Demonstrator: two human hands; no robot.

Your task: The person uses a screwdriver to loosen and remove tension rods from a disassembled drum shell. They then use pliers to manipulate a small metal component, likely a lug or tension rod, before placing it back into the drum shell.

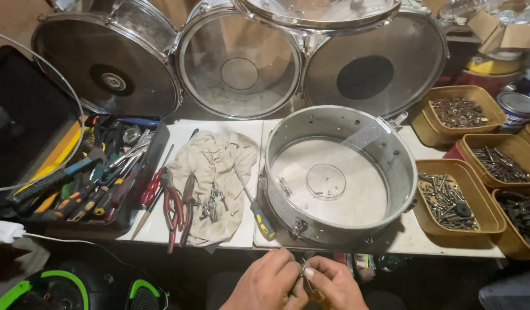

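Two bare hands meet at the bottom edge of the view, just below the workbench [391, 244]. The left hand [269, 281] and right hand [334, 284] press together, fingers of both pinched on a small metal part [304, 270] held between them; its exact shape is too small to tell. Directly above the hands, a bare metal drum shell [339, 172] lies flat on the bench, open side up, with a clear round disc [326, 181] inside it. A screwdriver [257, 209] with a yellow and dark handle lies just beside the shell's left wall, its tip on a beige rag [216, 166]. Loose screws [213, 204] are scattered on the rag, with red-handled pliers [174, 212] at its left edge. Farther left, a black toolbox [104, 172] is crammed with screwdrivers and other hand tools. To the right of the shell, several brown trays [454, 198] hold bolts and other metal hardware. Three drums [239, 63] stand on edge along the back of the bench, heads facing the camera. A white charger [3, 231] with its cord sits at the far left.
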